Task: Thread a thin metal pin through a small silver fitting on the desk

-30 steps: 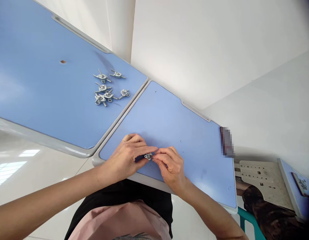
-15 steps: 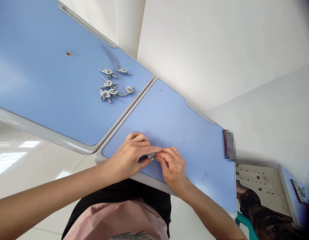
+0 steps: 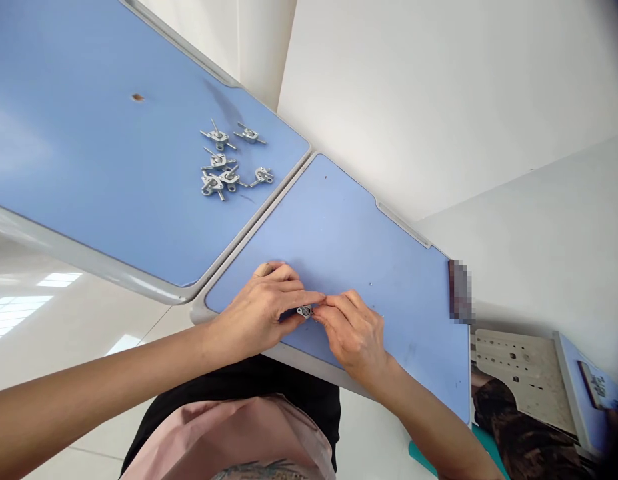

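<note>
A small cast-metal fitting is pinched between my left hand and my right hand, just above the blue desktop. Fingers hide most of it, and only its silver ringed middle shows. Both hands rest close to the desk's near edge. On the neighbouring blue desktop lies a loose cluster of several similar silver fittings, with pins sticking out and some overlapping. That cluster is well beyond my left hand's reach point, out of contact.
A narrow gap separates the two grey-rimmed desks. A pixelated object stands at the right desk's far edge. Lower right are a beige perforated board, dark patterned cloth and a teal chair leg. White walls rise beyond.
The whole scene has shifted slightly up and to the right in view. My right hand has turned a little, its wrist swinging rightward, while both hands keep hold of the fitting.
</note>
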Tool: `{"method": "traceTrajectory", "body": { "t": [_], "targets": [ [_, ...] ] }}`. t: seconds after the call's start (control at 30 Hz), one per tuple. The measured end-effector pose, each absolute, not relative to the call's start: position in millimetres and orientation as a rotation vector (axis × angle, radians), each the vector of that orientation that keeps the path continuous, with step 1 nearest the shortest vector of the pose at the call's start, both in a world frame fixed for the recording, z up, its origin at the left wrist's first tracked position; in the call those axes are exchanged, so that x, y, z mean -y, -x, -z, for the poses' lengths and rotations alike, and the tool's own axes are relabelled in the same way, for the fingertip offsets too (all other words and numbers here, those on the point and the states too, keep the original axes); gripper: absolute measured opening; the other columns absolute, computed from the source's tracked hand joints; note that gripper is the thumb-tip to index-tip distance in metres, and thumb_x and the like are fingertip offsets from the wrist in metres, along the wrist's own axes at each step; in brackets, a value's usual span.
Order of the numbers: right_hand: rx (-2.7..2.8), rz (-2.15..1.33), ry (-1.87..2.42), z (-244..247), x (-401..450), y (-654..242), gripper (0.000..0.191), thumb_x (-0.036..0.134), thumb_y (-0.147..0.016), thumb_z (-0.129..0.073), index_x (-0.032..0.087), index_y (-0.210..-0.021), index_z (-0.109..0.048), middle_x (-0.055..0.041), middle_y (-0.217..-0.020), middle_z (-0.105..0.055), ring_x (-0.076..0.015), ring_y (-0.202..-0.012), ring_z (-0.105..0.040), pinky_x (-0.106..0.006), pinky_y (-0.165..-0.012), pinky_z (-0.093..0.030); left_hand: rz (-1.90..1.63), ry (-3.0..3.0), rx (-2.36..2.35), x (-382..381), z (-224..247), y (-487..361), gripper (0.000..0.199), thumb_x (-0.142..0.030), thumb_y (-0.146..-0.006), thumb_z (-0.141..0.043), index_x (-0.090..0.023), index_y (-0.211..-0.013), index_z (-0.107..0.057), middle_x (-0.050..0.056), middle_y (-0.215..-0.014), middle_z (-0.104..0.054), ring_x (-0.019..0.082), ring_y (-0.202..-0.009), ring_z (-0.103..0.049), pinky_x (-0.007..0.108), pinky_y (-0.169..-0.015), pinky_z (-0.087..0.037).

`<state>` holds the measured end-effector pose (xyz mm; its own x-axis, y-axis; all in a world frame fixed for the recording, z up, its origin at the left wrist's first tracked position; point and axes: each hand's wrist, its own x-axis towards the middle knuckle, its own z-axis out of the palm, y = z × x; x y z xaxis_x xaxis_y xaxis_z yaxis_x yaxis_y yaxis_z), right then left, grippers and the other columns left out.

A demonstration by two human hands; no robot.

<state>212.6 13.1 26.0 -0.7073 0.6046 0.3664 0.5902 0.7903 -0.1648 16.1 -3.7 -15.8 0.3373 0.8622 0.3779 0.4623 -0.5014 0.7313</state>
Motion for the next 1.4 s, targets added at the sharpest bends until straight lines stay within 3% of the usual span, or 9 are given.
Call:
{"method": "traceTrajectory", "body": {
  "t": [0.47, 0.63, 0.87, 1.13, 1.4],
  "targets": [
    [2.714, 0.168, 0.828, -33, -15, -212, 0.025, 0.001, -0.092, -0.051, 0.018, -0.078, -0.061, -0.0019, -0.072, -0.06, -0.0152, -0.068, -0.046, -0.029, -0.053, -0.036, -1.048, -2.084, -1.154, 4, 13, -17, 0.031, -0.011, -0.087, -0.064, -0.024, -0.115, -0.067, 0.0, -0.078, -0.065, 0.017, -0.084, -0.053, 0.037, -0.094, -0.036],
    [2.825, 0.135, 0.774, -39, -15, -209, 0.028, 0.002, -0.094, -0.044, 0.017, -0.08, -0.062, -0.0035, -0.073, -0.059, -0.0168, -0.07, -0.046, -0.03, -0.052, -0.037, -1.074, -2.075, -1.151, 3, 14, -17, 0.031, -0.013, -0.088, -0.061, -0.022, -0.118, -0.065, 0.0, -0.078, -0.065, 0.017, -0.083, -0.054, 0.038, -0.095, -0.036],
    [2.747, -0.049, 0.889, -33, -23, -215, 0.022, 0.003, -0.091, -0.052, 0.019, -0.08, -0.063, -0.0015, -0.076, -0.062, -0.0153, -0.072, -0.046, -0.029, -0.049, -0.032, -1.044, -2.084, -1.159, 3, 15, -16, 0.034, -0.014, -0.088, -0.061, -0.025, -0.12, -0.065, 0.0, -0.079, -0.066, 0.017, -0.084, -0.055, 0.038, -0.094, -0.037],
    [2.862, 0.167, 0.81, -42, -21, -211, 0.028, -0.005, -0.087, -0.046, 0.016, -0.074, -0.06, -0.0039, -0.069, -0.054, -0.017, -0.07, -0.042, -0.028, -0.05, -0.033, -1.032, -2.079, -1.165, 3, 13, -16, 0.032, -0.013, -0.089, -0.06, -0.023, -0.119, -0.066, 0.0, -0.078, -0.066, 0.017, -0.084, -0.053, 0.038, -0.093, -0.037],
    [2.773, -0.013, 0.8, -37, -22, -210, 0.022, 0.01, -0.095, -0.054, 0.019, -0.078, -0.064, -0.0019, -0.074, -0.061, -0.0151, -0.07, -0.047, -0.028, -0.05, -0.034, -1.046, -2.07, -1.171, 4, 14, -17, 0.033, -0.013, -0.088, -0.06, -0.023, -0.119, -0.065, 0.0, -0.077, -0.066, 0.017, -0.083, -0.054, 0.039, -0.094, -0.037]
  ]
}}
